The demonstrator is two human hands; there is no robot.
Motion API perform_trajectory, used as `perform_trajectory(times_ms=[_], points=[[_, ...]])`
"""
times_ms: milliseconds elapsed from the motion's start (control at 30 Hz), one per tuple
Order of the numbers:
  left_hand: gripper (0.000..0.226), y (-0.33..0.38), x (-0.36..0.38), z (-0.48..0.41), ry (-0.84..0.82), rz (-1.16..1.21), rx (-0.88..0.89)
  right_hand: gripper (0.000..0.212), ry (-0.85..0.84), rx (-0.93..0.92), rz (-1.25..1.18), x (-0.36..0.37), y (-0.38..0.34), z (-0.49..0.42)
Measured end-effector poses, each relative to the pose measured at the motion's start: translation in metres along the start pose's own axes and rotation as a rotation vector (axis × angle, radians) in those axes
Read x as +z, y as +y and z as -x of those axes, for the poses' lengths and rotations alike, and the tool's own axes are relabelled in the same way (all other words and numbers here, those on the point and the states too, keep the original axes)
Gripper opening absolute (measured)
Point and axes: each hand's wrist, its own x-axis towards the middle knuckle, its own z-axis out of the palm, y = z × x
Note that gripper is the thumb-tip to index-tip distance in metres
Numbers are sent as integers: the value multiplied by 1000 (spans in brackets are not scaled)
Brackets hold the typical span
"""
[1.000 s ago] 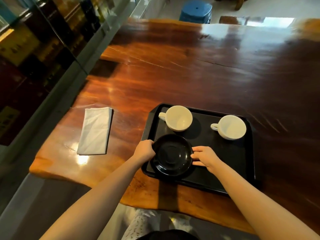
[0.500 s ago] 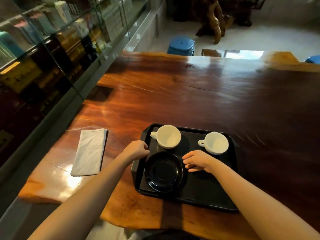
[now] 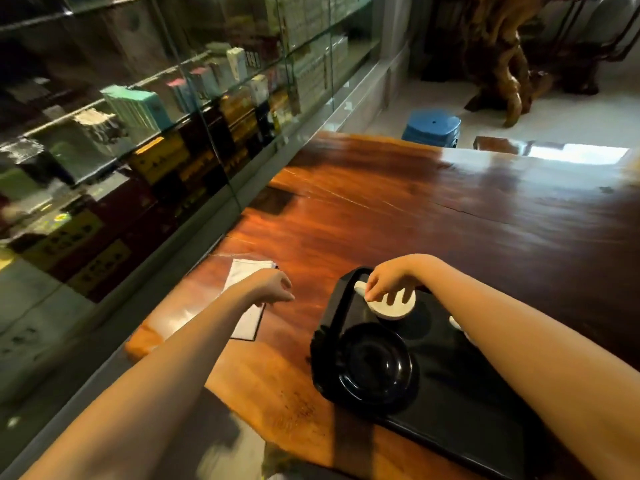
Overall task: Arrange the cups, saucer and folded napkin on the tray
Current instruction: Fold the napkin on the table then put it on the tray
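Observation:
A black tray (image 3: 467, 393) lies on the wooden table (image 3: 415, 209) near its front edge. On the tray's near left part rests a black saucer (image 3: 374, 362). Just behind it stands a white cup (image 3: 393, 309), and my right hand (image 3: 388, 284) grips it from above at the rim, by the handle. A second white cup (image 3: 455, 322) shows only as a sliver behind my right forearm. The folded white napkin (image 3: 247, 271) lies on the table left of the tray, partly under my left forearm. My left hand (image 3: 273, 285) hovers between napkin and tray with fingers loosely bent, holding nothing.
A glass display cabinet (image 3: 138, 109) full of boxes runs along the table's left side. Beyond the far edge stand a blue stool (image 3: 431, 128) and a carved wooden root (image 3: 502, 64). The table surface stretches wide behind and right of the tray.
My right hand has moved from beside the saucer up onto the left cup. My left hand has left the tray's edge and shifted left toward the napkin. The view has tilted upward.

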Motion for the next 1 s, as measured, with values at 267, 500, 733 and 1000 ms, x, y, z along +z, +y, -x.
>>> perform_trajectory(times_ms=[267, 500, 733, 1000], points=[[45, -111, -16, -19, 29, 73, -129, 38, 149, -144, 136, 9, -93, -65], [19, -190, -5, -61, 43, 95, -120, 41, 225, -73, 125, 48, -156, -152], [35, -219, 17, -100, 126, 412, -135, 38, 456, 68, -220, 84, -171, -215], [24, -204, 16, -140, 312, 723, -47, 30, 711, 185, -587, 63, -170, -257]])
